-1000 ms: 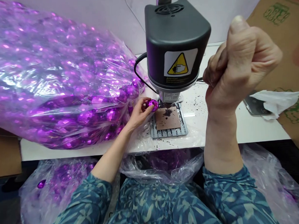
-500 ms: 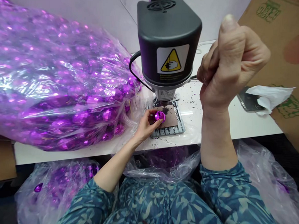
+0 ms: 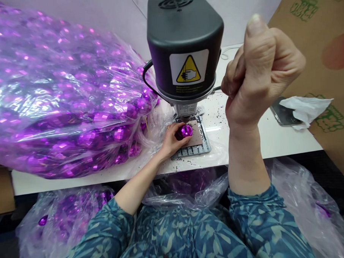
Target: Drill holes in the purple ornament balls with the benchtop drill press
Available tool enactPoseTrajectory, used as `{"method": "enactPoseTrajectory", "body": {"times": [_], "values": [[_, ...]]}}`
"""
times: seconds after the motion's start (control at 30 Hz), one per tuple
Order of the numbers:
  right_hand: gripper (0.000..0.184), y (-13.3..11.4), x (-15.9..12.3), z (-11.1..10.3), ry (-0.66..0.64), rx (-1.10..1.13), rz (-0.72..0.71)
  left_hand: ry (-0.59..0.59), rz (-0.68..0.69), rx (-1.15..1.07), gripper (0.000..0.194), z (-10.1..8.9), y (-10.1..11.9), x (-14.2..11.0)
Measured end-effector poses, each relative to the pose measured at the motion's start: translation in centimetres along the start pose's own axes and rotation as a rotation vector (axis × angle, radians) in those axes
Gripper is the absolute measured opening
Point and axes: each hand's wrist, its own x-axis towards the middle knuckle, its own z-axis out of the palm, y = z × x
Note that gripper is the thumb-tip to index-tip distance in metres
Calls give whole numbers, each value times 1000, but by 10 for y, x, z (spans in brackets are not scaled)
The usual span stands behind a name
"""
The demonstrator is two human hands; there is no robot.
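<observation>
A shiny purple faceted ball point(image 3: 187, 131) is pinched between the thumb and fingers of my left hand point(image 3: 172, 138). It sits over a flat brownish board point(image 3: 197, 137) on the slotted metal base point(image 3: 206, 146) of a bench drill press point(image 3: 185, 41). The spindle end point(image 3: 185, 119) is directly above the ball; whether they touch I cannot tell. My right hand point(image 3: 262, 71) is raised at the right of the black machine head, fingers curled into a fist. What it grips, if anything, is hidden behind the fingers.
A big clear bag point(image 3: 59, 92) of purple faceted balls fills the left of the white table point(image 3: 247, 148). Dark shavings lie around the base. A phone point(image 3: 282, 114) under a crumpled tissue point(image 3: 308, 108) and a cardboard box point(image 3: 324, 35) are at right. Plastic bags point(image 3: 62, 221) hang below the edge.
My left hand has moved the ball right and slightly back, from the left side of the board to beneath the spindle. My right fist stays raised. The whole view has shifted slightly.
</observation>
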Motion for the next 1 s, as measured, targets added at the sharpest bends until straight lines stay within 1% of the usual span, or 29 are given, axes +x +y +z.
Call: {"method": "enactPoseTrajectory", "body": {"times": [0.1,0.2,0.3,0.4,0.47,0.57,0.7,0.77,0.83,0.9,0.93,1.0], "values": [[65,-2,1,-1,1,-35,14,30,-3,-43,53,8,-4,-2],[64,-7,-4,-3,12,-25,32,36,-29,-83,55,10,-5,-5],[63,-11,-17,-8,65,-34,67,23,-40,-89,56,10,-3,-7],[66,-6,-33,-14,132,-19,62,20,-52,-78,55,9,-3,-7],[68,1,-42,-19,149,52,13,18,-52,-75,56,9,-3,-7],[65,15,-51,-24,153,132,-115,17,-42,-78,55,9,-4,-6],[62,33,-56,-28,159,148,-275,5,-57,-74,55,8,-3,-7],[60,40,-60,-30,165,158,-374,13,-77,-87,58,8,-2,-8],[55,43,-63,-32,120,200,-442,39,-96,-128,63,9,-3,-10],[52,42,-66,-32,33,254,-467,60,-117,-174,66,12,-3,-11],[53,39,-65,-32,13,266,-455,64,-128,-191,67,14,-4,-12],[54,32,-57,-28,38,253,-384,73,-151,-206,67,18,-4,-12]]}}
